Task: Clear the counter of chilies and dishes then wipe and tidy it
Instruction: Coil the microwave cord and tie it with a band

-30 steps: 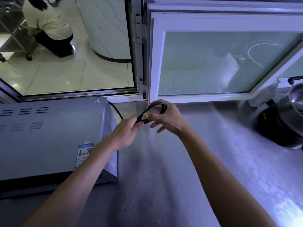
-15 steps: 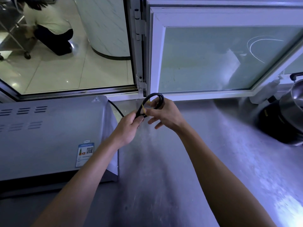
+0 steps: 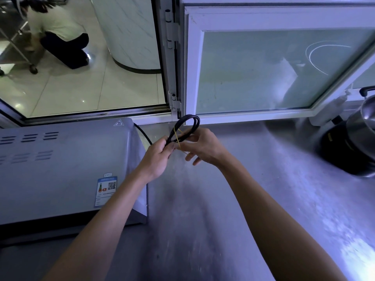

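Note:
A black power cord [image 3: 187, 122] is folded into a loop above the grey steel counter [image 3: 203, 199]. My left hand [image 3: 160, 157] grips the bundled strands just below the loop. My right hand [image 3: 203, 148] pinches a thin yellow rubber band [image 3: 178, 136] that crosses the cord. The cord runs back down behind the grey countertop oven [image 3: 60, 169] on the left. No chilies or dishes show on the counter.
A dark cooker with a steel pot [image 3: 355, 138] stands at the right edge. A white-framed window panel [image 3: 274, 67] leans along the back. Through the open hatch, a person [image 3: 54, 31] crouches on the tiled floor beyond.
Both hands have stayed together on the cord. The yellow band now stretches further across the strands, and the view has shifted slightly.

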`<state>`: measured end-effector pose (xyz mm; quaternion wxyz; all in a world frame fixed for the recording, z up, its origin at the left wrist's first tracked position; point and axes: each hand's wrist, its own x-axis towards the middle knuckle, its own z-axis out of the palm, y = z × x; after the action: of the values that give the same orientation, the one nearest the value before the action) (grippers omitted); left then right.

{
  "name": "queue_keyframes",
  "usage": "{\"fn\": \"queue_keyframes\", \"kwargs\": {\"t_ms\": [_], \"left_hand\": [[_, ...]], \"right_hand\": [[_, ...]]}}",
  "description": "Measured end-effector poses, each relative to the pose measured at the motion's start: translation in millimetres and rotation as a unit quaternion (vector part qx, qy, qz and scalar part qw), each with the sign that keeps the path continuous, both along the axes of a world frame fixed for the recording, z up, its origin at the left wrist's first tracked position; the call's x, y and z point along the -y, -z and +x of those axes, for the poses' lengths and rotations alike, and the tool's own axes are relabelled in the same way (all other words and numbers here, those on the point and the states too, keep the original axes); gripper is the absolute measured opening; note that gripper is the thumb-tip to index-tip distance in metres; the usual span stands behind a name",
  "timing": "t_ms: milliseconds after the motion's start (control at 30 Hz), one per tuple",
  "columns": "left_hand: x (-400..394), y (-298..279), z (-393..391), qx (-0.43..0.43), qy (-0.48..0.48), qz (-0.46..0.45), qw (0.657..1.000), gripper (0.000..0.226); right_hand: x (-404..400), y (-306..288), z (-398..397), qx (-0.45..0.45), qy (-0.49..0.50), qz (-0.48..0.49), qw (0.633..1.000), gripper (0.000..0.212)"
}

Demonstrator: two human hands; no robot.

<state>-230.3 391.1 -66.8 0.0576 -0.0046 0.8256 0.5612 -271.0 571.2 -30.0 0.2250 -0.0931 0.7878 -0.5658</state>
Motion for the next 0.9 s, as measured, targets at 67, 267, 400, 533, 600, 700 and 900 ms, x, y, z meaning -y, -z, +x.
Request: {"fn": "queue_keyframes", "kwargs": {"t_ms": [67, 267, 400, 533, 600, 700, 900], "left_hand": [[1.2, 1.3, -2.3, 0.005, -0.004, 0.013, 1.000, 0.027], [7.4, 5.2, -6.7, 0.002, -0.023, 0.016, 1.000, 0.026], [6.3, 3.6, -7.6, -0.008, -0.019, 0.015, 1.000, 0.025], [7.8, 8.8, -9.1, 0.001, -0.014, 0.028, 1.000, 0.029], [8.9, 10.3, -9.9, 0.006, -0.021, 0.036, 0.999, 0.027], [7.9, 9.3, -11.2, 0.006, -0.034, 0.065, 0.997, 0.025], [6.5, 12.4, -13.1, 0.003, -0.025, 0.062, 0.998, 0.027]], "right_hand": [[0.1, -0.7, 0.3, -0.003, -0.001, -0.005, 1.000, 0.033], [-9.0, 4.6, -1.9, 0.008, 0.003, 0.009, 1.000, 0.027], [-7.6, 13.0, 3.9, 0.018, 0.003, 0.014, 1.000, 0.025], [-1.0, 13.0, 7.7, -0.010, 0.017, 0.006, 1.000, 0.024], [1.7, 10.2, 7.7, -0.025, 0.029, 0.004, 0.999, 0.018], [2.2, 9.6, 8.5, -0.040, 0.040, 0.010, 0.998, 0.009], [-2.3, 20.4, 11.2, -0.032, 0.013, 0.053, 0.998, 0.016]]}}
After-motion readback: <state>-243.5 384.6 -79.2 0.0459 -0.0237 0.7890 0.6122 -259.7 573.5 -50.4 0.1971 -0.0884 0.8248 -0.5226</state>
